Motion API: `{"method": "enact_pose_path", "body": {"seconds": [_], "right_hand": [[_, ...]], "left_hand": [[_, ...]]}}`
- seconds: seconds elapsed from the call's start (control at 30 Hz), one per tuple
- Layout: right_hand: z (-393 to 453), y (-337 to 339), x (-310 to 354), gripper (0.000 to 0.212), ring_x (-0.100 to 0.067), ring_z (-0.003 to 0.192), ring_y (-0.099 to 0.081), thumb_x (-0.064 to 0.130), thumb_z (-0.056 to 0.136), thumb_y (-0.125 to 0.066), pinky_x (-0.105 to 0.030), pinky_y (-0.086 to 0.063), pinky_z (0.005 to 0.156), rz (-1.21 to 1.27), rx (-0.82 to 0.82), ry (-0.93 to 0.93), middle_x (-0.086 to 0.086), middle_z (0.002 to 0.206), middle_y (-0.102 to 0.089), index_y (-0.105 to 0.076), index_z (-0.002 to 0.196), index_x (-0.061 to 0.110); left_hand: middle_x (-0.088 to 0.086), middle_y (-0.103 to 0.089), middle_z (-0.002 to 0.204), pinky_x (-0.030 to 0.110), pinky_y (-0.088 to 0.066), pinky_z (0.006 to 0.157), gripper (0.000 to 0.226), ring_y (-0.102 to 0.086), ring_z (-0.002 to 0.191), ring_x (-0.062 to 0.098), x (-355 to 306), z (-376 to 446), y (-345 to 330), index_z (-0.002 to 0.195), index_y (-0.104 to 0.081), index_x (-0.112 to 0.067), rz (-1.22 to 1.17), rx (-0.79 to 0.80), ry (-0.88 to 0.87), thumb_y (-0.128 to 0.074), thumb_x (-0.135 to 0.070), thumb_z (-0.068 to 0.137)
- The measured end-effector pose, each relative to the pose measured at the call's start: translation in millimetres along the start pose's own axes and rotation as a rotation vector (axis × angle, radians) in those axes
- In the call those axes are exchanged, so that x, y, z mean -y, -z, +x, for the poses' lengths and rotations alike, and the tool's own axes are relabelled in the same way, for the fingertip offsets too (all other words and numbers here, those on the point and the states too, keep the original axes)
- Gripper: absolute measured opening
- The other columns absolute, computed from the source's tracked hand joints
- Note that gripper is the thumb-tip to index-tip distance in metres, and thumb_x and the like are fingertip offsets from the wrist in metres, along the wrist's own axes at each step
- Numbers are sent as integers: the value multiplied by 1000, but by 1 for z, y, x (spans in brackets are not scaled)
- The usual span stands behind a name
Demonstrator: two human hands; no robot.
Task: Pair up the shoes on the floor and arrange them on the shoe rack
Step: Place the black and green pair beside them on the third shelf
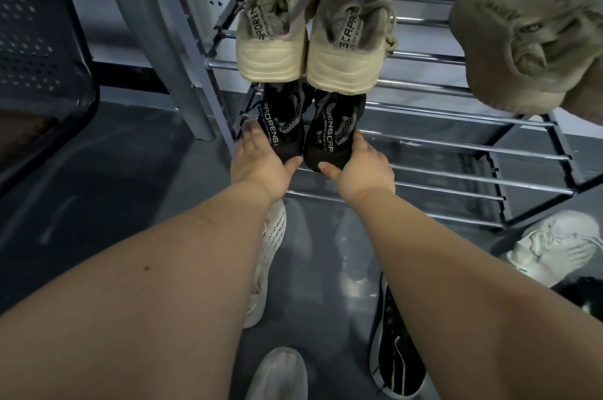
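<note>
Two black shoes stand side by side, heels toward me, on a lower tier of the metal shoe rack. My left hand grips the heel of the left black shoe, thumb on the heel and fingers along its outer side. My right hand grips the heel of the right black shoe the same way. A beige pair sits on the top tier just above them. Another beige shoe rests on the top tier at the right.
On the floor lie a white perforated shoe under my left arm, a white shoe toe at the bottom, a black shoe with green accents and a pale shoe at right. A dark perforated chair stands left.
</note>
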State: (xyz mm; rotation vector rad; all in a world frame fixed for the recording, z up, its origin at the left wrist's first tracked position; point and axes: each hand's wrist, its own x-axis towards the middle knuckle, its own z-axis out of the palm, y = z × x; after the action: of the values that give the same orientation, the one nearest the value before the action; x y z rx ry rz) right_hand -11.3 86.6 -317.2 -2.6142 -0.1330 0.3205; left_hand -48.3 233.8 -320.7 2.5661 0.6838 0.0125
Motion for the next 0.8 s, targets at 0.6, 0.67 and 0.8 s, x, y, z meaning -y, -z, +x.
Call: {"method": "enact_pose_path", "body": {"seconds": [0.6, 0.67, 0.8], "right_hand": [[-137, 110, -19, 83, -27, 147, -6, 61, 91, -37, -44, -14, 118, -520, 99, 337, -8, 160, -3, 0, 152, 18], [-161, 119, -36, 82, -27, 147, -5, 61, 92, -35, -44, -13, 118, -594, 133, 357, -8, 160, -2, -1, 152, 17], [-205, 141, -76, 80, -27, 147, -5, 60, 92, -35, -44, -13, 118, -725, 197, 320, -8, 160, -2, -3, 152, 18]], "left_hand": [[9, 4, 159, 35, 1, 117, 79, 1, 146, 22, -52, -136, 61, 149, 3, -11, 635, 184, -676, -24, -58, 93], [8, 4, 159, 34, 2, 117, 79, 1, 146, 21, -63, -160, 62, 149, 2, -12, 637, 173, -748, -23, -59, 92], [8, 4, 159, 34, 0, 117, 76, -1, 146, 21, -77, -193, 65, 150, 3, -11, 532, 172, -722, -27, -54, 95]]}}
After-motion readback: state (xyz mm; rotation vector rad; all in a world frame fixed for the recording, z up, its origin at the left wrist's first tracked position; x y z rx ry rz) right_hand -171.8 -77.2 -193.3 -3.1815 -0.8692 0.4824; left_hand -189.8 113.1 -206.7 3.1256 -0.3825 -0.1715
